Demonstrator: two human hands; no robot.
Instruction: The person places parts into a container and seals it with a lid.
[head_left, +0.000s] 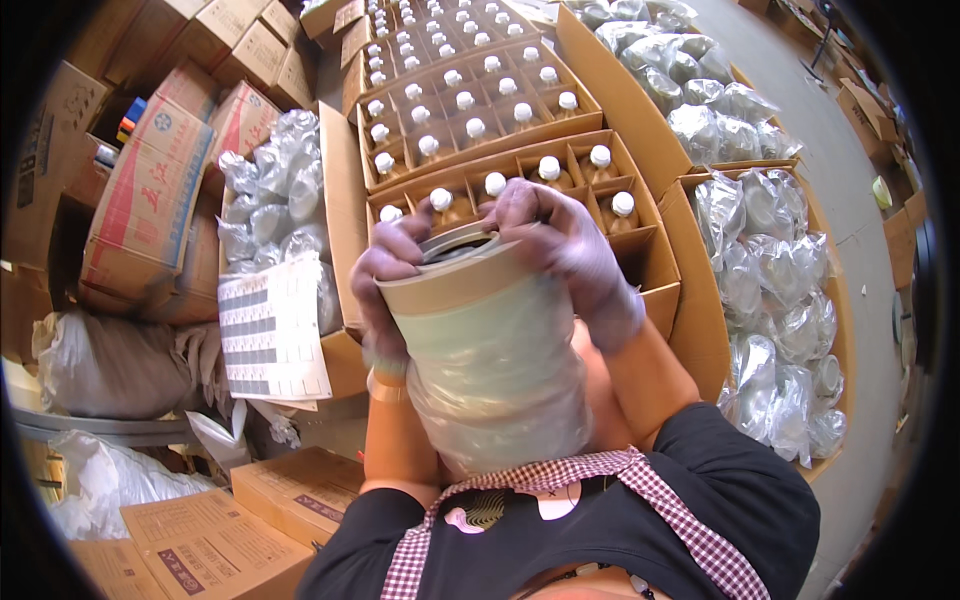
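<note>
Upright in front of my chest is a wide cylindrical container (487, 337). It has a beige band around its top and a pale green body, with clear plastic film wrinkled around the lower part. My left hand (386, 285), in a thin purplish glove, grips the left side of its rim. On the far right of the rim, my gloved right hand (566, 247) holds on with bent fingers and looks slightly blurred. Between the hands, a round opening (465, 251) shows a dark interior. Just beyond them stands a divided cardboard carton (652, 259) of white-capped bottles (551, 171).
More divided cartons (480, 105) of capped bottles extend away. Film-wrapped items fill open boxes on the left (281, 202) and right (780, 292). A printed sheet (274, 330) hangs over the left box. Closed cartons (217, 551) sit at lower left; others (146, 202) are stacked behind.
</note>
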